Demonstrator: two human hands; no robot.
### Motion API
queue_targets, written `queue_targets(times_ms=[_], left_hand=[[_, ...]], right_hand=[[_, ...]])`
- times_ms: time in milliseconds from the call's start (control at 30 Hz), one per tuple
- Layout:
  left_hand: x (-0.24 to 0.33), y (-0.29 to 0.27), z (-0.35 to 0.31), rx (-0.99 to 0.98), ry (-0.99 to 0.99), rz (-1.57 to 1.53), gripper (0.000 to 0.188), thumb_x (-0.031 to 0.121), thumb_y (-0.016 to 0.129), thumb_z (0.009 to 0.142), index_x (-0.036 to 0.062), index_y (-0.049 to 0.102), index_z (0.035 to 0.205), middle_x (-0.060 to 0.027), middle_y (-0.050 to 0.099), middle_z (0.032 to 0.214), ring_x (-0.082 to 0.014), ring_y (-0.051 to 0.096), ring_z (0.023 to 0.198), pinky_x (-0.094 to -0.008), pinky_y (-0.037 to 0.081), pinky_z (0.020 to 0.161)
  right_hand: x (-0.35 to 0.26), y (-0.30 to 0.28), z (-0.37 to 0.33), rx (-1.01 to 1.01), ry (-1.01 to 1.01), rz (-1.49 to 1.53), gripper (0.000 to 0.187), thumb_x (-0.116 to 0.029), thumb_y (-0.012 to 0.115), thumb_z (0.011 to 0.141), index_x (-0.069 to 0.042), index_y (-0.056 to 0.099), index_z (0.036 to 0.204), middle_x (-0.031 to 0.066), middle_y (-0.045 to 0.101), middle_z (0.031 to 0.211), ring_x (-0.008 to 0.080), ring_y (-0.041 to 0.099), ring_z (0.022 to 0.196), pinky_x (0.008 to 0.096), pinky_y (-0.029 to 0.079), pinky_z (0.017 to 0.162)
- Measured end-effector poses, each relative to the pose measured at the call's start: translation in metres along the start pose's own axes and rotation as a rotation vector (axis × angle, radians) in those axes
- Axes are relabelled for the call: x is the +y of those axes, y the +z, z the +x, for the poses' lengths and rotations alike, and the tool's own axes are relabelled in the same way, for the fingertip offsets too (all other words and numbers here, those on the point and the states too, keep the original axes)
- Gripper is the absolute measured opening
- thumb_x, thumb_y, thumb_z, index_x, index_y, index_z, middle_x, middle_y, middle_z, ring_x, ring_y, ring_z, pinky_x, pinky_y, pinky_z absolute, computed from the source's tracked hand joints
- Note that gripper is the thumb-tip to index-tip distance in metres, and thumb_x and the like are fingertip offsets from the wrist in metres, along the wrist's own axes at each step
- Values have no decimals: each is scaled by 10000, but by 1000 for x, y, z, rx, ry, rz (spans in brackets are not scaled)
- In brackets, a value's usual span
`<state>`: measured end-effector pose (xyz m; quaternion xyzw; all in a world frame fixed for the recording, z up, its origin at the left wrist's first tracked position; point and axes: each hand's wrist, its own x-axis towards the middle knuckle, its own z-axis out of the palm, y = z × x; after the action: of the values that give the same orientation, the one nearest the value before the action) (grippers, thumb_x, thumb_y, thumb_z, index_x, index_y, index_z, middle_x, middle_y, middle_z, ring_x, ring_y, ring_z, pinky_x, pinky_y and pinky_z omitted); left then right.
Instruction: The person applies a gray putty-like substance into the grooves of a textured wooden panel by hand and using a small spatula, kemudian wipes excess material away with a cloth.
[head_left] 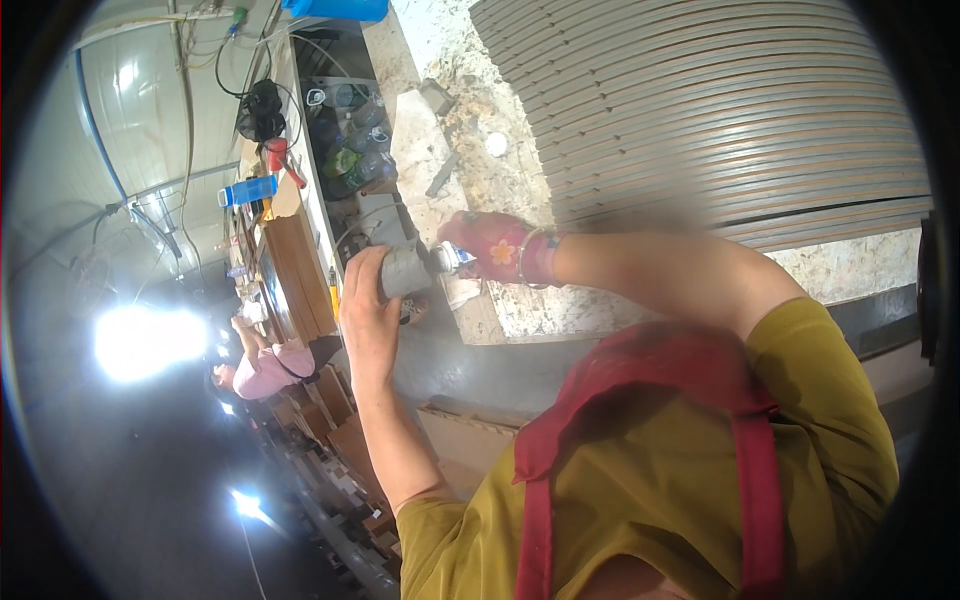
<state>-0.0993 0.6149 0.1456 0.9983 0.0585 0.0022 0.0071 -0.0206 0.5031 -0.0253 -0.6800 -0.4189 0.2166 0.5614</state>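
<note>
My bare left hand (368,325) is wrapped round a grey cylinder (405,271), which looks like a cup or a can. On my right hand (492,248) is a pink glove with a flower pattern. Its fingers close on a small white bottle (457,257) with blue marks on its side. The bottle's narrow end points at the right end of the grey cylinder, close to it; I cannot tell whether they touch. Both things are held up beside the edge of the stained white worktable (540,310).
A large stack of long grey-brown strips (700,110) covers the table's right side. Near it lie a white round lid (497,144) and a dark grey block (441,175). Plastic bottles (350,150) fill a space at the left. Farther left, a person in pink (275,368) sits by brown boards (300,275).
</note>
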Motion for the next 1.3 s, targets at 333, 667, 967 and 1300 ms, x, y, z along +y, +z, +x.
queue_targets(times_ms=[333, 667, 967, 1300], left_hand=[[-4, -2, 11, -78, 22, -22, 625, -167, 573, 621, 39, 560, 1211, -149, 565, 1227, -342, 533, 1183, -393, 424, 1004], [-7, 1, 11, -93, -7, -69, 645, -168, 563, 626, 45, 548, 1236, -145, 545, 1260, -332, 516, 1212, -390, 415, 1021], [-16, 5, 9, -96, -32, -169, 617, -89, 683, 662, 45, 538, 1246, -138, 548, 1245, -306, 533, 1175, -366, 419, 1001], [-33, 18, 0, -69, -86, -215, 624, -79, 698, 652, 59, 520, 1234, -135, 560, 1217, -303, 547, 1147, -356, 418, 991]], right_hand=[[0, 0, 0, -7, 13, 3, 452, -148, 714, 803, -94, 521, 1208, 136, 562, 1142, 321, 566, 1092, 401, 449, 930], [0, 0, 1, -39, 45, -23, 457, -177, 713, 814, -88, 516, 1216, 154, 558, 1133, 333, 566, 1078, 411, 456, 914], [3, 3, 2, -32, 47, -50, 456, -206, 710, 812, -81, 511, 1204, 160, 556, 1125, 343, 569, 1062, 419, 460, 907], [1, 0, 2, -47, 48, -71, 463, -216, 712, 808, -80, 509, 1202, 156, 561, 1114, 345, 575, 1047, 419, 464, 893]])
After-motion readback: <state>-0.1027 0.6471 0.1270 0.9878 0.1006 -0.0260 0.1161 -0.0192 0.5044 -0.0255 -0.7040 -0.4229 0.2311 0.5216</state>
